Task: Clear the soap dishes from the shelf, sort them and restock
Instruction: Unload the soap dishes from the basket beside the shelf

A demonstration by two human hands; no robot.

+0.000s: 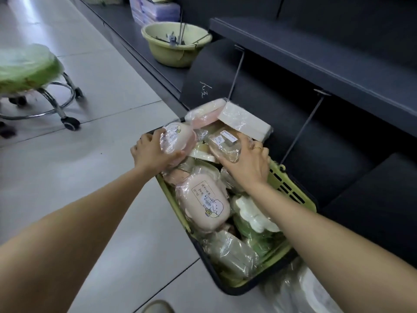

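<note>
A person's left hand grips a rounded pink soap dish in crinkled clear wrap, while the right hand curls round a clear-wrapped tan dish, both at the far end of a slotted green plastic basket heaped with wrapped soap dishes on the tiled floor. Beside it stands dark metal shelving; lower dishes are buried, their shapes hard to make out.

Stool at far left was blurred and cut by the frame edge. Labels on the wrapped soap dishes were unreadable. Basket bottom was buried.
</note>
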